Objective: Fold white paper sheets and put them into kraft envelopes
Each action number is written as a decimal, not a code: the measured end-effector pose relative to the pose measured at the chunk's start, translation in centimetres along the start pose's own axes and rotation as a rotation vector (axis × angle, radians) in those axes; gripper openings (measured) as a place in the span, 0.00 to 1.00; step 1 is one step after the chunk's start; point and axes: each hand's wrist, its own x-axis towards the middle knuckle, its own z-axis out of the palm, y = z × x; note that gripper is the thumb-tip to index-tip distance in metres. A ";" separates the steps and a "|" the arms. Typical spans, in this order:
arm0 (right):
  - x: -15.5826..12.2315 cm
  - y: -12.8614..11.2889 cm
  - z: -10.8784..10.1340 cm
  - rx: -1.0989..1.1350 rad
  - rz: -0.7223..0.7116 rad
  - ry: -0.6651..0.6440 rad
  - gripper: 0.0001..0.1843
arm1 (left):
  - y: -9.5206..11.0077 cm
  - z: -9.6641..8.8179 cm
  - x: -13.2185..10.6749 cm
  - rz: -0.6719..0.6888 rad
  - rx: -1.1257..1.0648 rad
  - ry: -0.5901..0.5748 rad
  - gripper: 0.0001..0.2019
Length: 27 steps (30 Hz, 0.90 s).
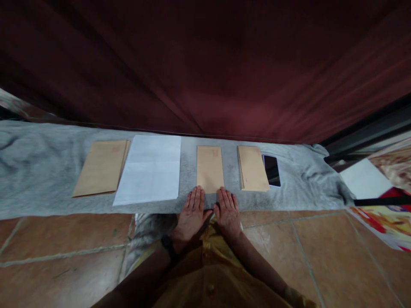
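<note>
A brown paper envelope [209,169] lies flat and upright on the grey cloth in front of me, with a faint reddish print near its top right corner. My left hand [192,212] rests flat at its lower left corner, fingers stretched out. At the lower right corner my right hand [228,211] lies the same way, fingertips at the envelope's edge. Neither hand grips anything. To the left are white paper sheets [150,169] and a stack of larger brown envelopes [101,167]. A stack of small brown envelopes [253,168] sits to the right.
A dark-screened phone [272,170] lies beside the right-hand stack. The grey cloth [298,179] covers a long narrow surface. A dark red curtain [205,77] hangs behind it. Brown floor tiles [272,244] show in front, and a colourful printed box [385,222] stands at far right.
</note>
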 end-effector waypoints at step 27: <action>5.6 2.7 0.6 0.452 0.393 0.112 0.11 | 1.5 0.2 1.5 0.104 -0.124 0.040 0.27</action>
